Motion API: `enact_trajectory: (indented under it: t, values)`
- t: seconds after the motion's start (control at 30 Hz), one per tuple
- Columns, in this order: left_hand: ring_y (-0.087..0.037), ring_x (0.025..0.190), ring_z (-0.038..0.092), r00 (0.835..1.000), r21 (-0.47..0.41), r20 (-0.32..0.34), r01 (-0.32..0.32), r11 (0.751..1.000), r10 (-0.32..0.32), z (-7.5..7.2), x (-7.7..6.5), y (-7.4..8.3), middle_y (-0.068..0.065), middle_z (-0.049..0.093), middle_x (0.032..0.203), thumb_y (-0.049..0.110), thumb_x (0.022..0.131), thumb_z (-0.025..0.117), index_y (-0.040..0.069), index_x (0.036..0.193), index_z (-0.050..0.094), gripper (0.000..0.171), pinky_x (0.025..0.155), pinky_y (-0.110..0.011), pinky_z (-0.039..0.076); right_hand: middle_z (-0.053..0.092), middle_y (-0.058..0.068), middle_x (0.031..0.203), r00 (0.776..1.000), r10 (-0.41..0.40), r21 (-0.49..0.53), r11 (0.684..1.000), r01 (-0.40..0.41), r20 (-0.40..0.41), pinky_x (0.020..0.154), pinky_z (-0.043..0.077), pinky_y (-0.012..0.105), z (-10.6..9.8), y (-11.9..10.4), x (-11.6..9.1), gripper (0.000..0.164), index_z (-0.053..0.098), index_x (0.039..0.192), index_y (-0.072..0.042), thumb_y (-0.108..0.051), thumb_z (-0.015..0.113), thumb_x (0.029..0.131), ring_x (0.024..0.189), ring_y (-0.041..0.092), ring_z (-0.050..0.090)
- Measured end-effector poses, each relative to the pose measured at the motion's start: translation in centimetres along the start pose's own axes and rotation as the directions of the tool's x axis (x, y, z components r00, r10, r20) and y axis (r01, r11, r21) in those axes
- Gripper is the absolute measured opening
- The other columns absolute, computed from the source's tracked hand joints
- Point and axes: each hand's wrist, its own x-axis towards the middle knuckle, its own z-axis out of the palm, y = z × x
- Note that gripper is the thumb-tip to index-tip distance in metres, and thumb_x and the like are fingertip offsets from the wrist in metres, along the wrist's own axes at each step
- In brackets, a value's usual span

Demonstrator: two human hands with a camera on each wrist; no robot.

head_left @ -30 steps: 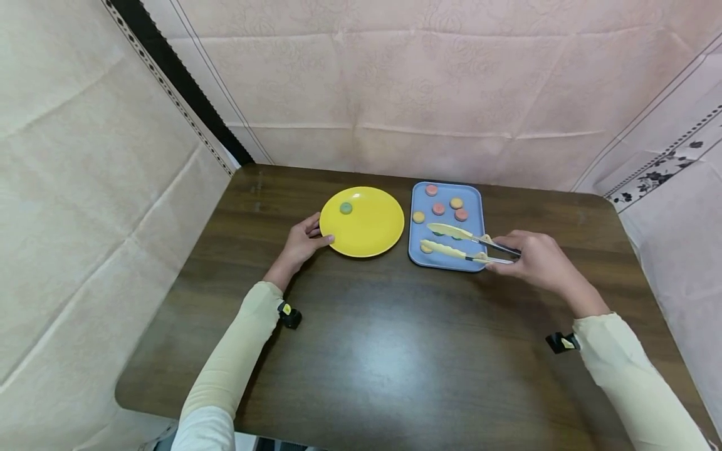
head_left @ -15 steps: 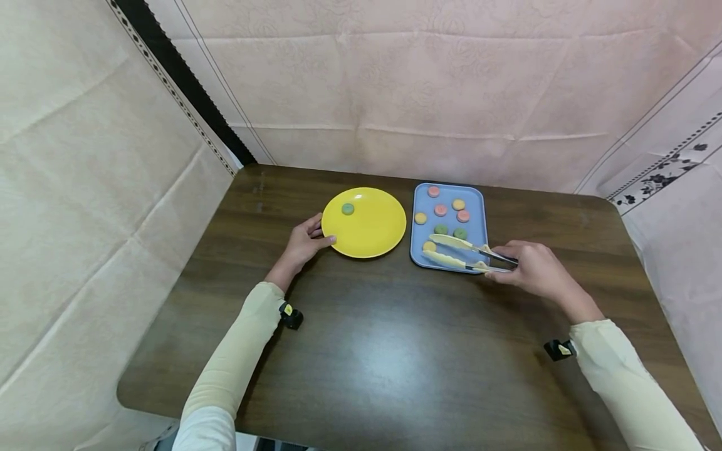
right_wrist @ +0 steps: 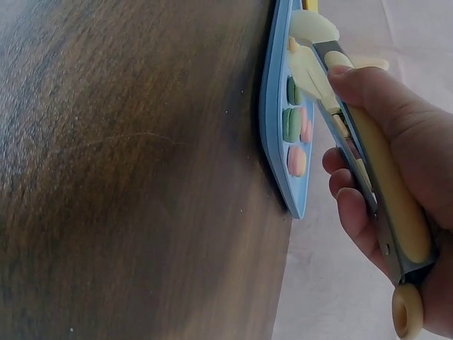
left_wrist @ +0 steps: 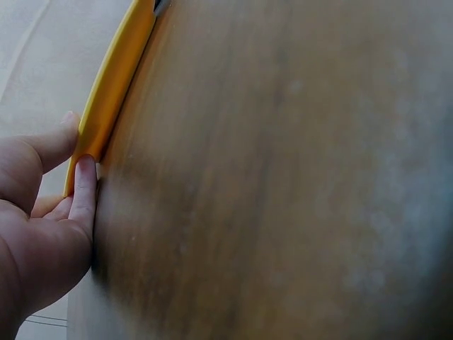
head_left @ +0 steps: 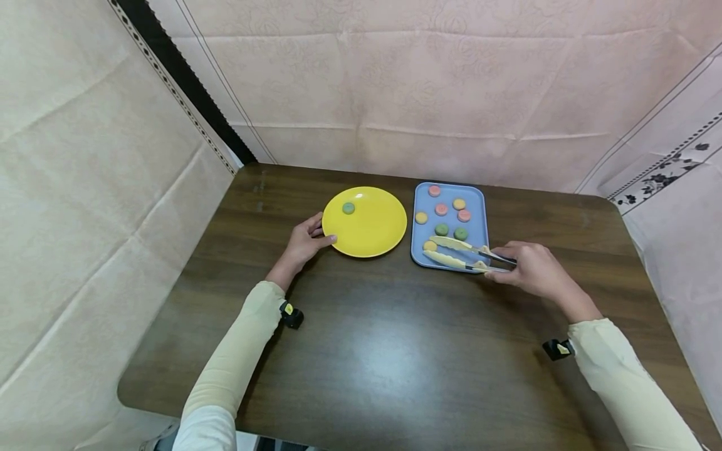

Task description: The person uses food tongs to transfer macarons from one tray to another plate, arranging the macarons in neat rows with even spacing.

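My left hand (head_left: 304,244) holds the near-left rim of a yellow plate (head_left: 372,232), thumb over the edge and fingers against its outer side. One green macaron (head_left: 348,208) lies on that plate. In my right hand (head_left: 530,266) is a pair of tongs (right_wrist: 386,184) with cream tips and handles. Their arms stand apart over the near end of a blue tray (head_left: 479,216), one tip on each side of a yellow macaron (head_left: 430,245). Two green macarons (head_left: 442,230) sit just beyond the tips.
Farther up the tray lie pink macarons (head_left: 441,210) and other yellow ones (head_left: 459,204). Plate and tray stand side by side near the back edge of a brown wooden table (head_left: 361,351). Pale cloth (head_left: 429,81) hangs behind it.
My right hand has brought the tongs toward the tray's near end and lower, uncovering the green macarons. The tips now flank the yellow macaron. My left hand has stayed on the plate.
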Motion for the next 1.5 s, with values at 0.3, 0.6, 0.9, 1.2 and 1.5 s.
enact_trajectory:
  t: [0.3, 0.6, 0.9, 1.2, 1.5]
  values:
    - [-0.028, 0.134, 0.054, 1.000, 0.009, 0.000, 0.002, 1.000, -0.002, 0.0, -0.1, 0.1, -0.012, 0.051, 0.153, 0.010, 0.092, 0.078, 0.008, 0.158, 0.038, 0.077, 0.093, -0.022, 0.055, 0.072, 0.012, 0.098, 1.000, -0.001, 0.001, 1.000, 0.001, -0.002, 0.064, 0.048, 0.036, 0.2, 0.2, 0.2, 0.050, 0.075, 0.117, 0.003, -0.034, 0.086, 0.085, 0.075, 0.019, 0.057]
    - [-0.028, 0.135, 0.053, 1.000, 0.015, 0.000, 0.008, 1.000, -0.008, 0.1, -0.1, 0.2, -0.013, 0.050, 0.154, 0.011, 0.093, 0.077, 0.008, 0.159, 0.036, 0.078, 0.098, -0.028, 0.054, 0.071, 0.012, 0.093, 0.999, -0.010, 0.010, 1.000, 0.010, -0.046, 0.057, 0.043, 0.029, -0.5, 0.0, 0.8, 0.050, 0.074, 0.118, 0.003, -0.030, 0.087, 0.083, 0.070, 0.018, 0.053]
    - [-0.031, 0.135, 0.053, 1.000, 0.002, 0.008, -0.013, 1.000, 0.013, -0.1, 0.0, 0.2, -0.015, 0.050, 0.154, 0.011, 0.092, 0.078, 0.007, 0.158, 0.037, 0.077, 0.092, -0.021, 0.054, 0.073, 0.014, 0.100, 0.992, -0.065, -0.001, 0.998, 0.065, -0.105, 0.065, 0.051, 0.040, -2.3, -1.3, 3.9, 0.050, 0.075, 0.120, 0.003, -0.029, 0.088, 0.082, 0.075, 0.021, 0.061]
    - [-0.029, 0.137, 0.051, 1.000, 0.006, 0.009, 0.003, 1.000, -0.003, -0.1, -0.1, 0.2, -0.014, 0.048, 0.156, 0.011, 0.093, 0.077, 0.008, 0.159, 0.035, 0.079, 0.103, -0.031, 0.051, 0.073, 0.020, 0.114, 0.989, -0.118, -0.011, 0.993, 0.118, -0.089, 0.077, 0.055, 0.049, -3.4, -3.0, 7.9, 0.054, 0.073, 0.124, 0.002, -0.030, 0.088, 0.083, 0.095, 0.031, 0.069]
    - [-0.027, 0.138, 0.051, 1.000, -0.013, 0.004, 0.022, 1.000, -0.022, -0.1, -0.1, 0.3, -0.013, 0.047, 0.156, 0.010, 0.092, 0.077, 0.007, 0.159, 0.034, 0.079, 0.104, -0.032, 0.051, 0.076, 0.012, 0.102, 0.988, -0.143, -0.003, 0.990, 0.143, -0.062, 0.065, 0.046, 0.037, -2.7, -4.5, 11.4, 0.055, 0.073, 0.125, -0.002, -0.032, 0.088, 0.082, 0.075, 0.021, 0.057]
